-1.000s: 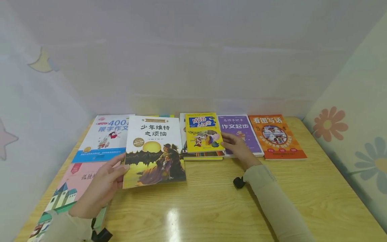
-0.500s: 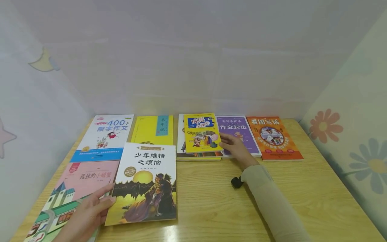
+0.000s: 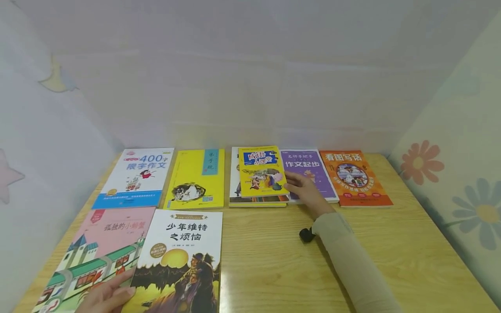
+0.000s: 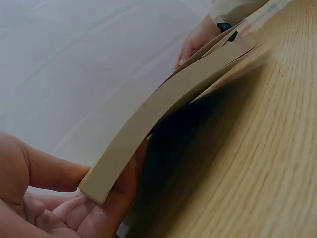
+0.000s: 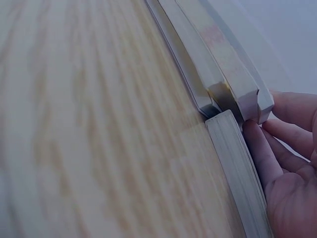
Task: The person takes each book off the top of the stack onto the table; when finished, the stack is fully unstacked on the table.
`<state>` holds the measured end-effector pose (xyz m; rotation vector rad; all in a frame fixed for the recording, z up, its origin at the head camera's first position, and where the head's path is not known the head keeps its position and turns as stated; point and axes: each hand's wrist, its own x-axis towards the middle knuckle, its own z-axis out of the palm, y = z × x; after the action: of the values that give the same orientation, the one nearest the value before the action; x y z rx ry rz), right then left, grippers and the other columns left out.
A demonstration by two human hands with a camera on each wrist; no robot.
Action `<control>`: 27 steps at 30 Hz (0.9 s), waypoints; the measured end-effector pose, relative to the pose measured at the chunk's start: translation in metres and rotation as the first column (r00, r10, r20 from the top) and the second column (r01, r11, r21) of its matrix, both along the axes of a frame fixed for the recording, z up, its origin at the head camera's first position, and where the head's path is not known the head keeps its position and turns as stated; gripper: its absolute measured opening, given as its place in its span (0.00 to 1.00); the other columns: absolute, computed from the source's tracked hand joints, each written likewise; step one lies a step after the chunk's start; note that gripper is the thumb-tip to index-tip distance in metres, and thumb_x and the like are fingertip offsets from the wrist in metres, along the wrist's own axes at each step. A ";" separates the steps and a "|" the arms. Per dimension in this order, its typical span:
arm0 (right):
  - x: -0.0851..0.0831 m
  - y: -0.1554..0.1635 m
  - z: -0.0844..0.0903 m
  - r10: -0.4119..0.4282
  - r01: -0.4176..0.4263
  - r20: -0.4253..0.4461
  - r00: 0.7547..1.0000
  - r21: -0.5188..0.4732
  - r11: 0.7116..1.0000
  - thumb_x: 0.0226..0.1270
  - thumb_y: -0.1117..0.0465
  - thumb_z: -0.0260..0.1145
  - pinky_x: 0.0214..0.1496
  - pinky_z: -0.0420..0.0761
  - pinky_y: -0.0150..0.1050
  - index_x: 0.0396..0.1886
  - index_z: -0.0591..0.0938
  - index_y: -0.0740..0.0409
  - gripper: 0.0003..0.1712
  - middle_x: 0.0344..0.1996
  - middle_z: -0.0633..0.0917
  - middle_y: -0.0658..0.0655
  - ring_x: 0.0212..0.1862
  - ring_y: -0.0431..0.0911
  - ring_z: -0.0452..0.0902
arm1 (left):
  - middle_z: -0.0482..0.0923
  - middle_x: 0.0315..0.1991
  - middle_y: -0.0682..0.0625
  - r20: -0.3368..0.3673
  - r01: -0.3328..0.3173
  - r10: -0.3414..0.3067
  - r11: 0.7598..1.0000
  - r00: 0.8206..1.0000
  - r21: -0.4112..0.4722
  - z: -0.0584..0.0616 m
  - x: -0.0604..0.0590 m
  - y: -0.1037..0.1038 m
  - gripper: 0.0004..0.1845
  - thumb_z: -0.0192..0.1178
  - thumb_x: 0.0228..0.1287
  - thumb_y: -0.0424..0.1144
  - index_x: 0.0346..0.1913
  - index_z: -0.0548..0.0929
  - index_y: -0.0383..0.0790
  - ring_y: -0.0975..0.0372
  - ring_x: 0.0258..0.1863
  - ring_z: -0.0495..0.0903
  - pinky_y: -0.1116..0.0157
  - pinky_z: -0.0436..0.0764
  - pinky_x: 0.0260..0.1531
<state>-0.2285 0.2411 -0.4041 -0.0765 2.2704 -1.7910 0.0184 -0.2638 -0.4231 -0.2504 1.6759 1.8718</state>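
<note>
My left hand (image 3: 106, 296) grips the left edge of a book (image 3: 178, 261) with a white top and a dark sunset picture. In the left wrist view the book's page edge (image 4: 148, 111) bends upward toward the thumb, and its held side is raised off the table. Further back, my right hand (image 3: 307, 193) pinches the right edge of a small yellow book (image 3: 259, 174), which lies on a stack of books (image 3: 238, 201). Right wrist view: my fingers (image 5: 258, 146) and thumb are at that book's corner, beside a purple book (image 3: 307, 169).
Along the back of the wooden table (image 3: 274, 261) lie a white-and-blue book (image 3: 133, 180), a larger yellow book (image 3: 195, 178) and an orange book (image 3: 356, 182). A pink book (image 3: 105, 243) lies at the left, partly under the held one. Cloth walls (image 3: 250, 78) stand behind and at both sides.
My left hand has drawn the white-topped book toward me and lowered it, uncovering the larger yellow book. My right hand has stayed at the small yellow book.
</note>
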 end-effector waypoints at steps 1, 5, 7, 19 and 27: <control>0.000 0.001 0.000 -0.003 0.003 0.004 1.000 -0.001 1.000 0.75 0.55 0.65 0.74 0.68 0.49 0.75 0.70 0.46 0.31 0.69 0.75 0.54 0.71 0.50 0.68 | 0.85 0.52 0.45 0.006 0.003 -0.003 1.000 1.000 0.009 0.000 -0.001 0.001 0.48 0.50 0.80 0.42 0.73 0.26 0.18 0.52 0.48 0.87 0.53 0.86 0.49; -0.001 0.002 0.000 -0.015 0.015 0.014 1.000 0.004 1.000 0.75 0.53 0.65 0.74 0.67 0.50 0.75 0.71 0.43 0.31 0.68 0.75 0.51 0.70 0.50 0.69 | 0.85 0.46 0.47 -0.010 0.005 -0.006 0.993 1.000 -0.121 0.003 -0.003 0.007 0.49 0.51 0.80 0.46 0.75 0.28 0.19 0.59 0.29 0.82 0.62 0.84 0.31; -0.001 0.002 0.000 -0.022 0.022 0.015 1.000 0.006 1.000 0.74 0.52 0.66 0.74 0.67 0.50 0.74 0.72 0.42 0.30 0.68 0.76 0.50 0.70 0.49 0.70 | 0.82 0.37 0.50 -0.031 0.015 -0.021 0.982 0.999 -0.188 0.005 -0.004 0.010 0.47 0.50 0.80 0.45 0.75 0.30 0.19 0.63 0.19 0.69 0.65 0.72 0.19; 0.001 -0.001 0.001 -0.017 0.017 0.020 1.000 -0.001 1.000 0.75 0.54 0.65 0.74 0.67 0.49 0.74 0.72 0.43 0.30 0.68 0.76 0.51 0.69 0.49 0.70 | 0.81 0.42 0.38 -0.084 0.085 -0.104 0.976 0.991 -0.201 0.015 -0.018 0.012 0.41 0.47 0.82 0.38 0.75 0.32 0.17 0.61 0.24 0.78 0.63 0.81 0.25; 0.001 0.001 0.001 -0.012 0.012 0.015 1.000 0.000 1.000 0.74 0.53 0.66 0.74 0.67 0.49 0.74 0.72 0.44 0.30 0.67 0.76 0.52 0.69 0.49 0.70 | 0.73 0.63 0.25 -0.127 -0.022 -0.041 0.888 0.991 -0.460 0.041 -0.027 0.018 0.33 0.47 0.82 0.47 0.70 0.65 0.17 0.46 0.53 0.84 0.56 0.86 0.48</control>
<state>-0.2274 0.2423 -0.4033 -0.0494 2.2646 -1.7920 -0.0084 -0.2455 -0.3819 -0.3109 2.2001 1.4824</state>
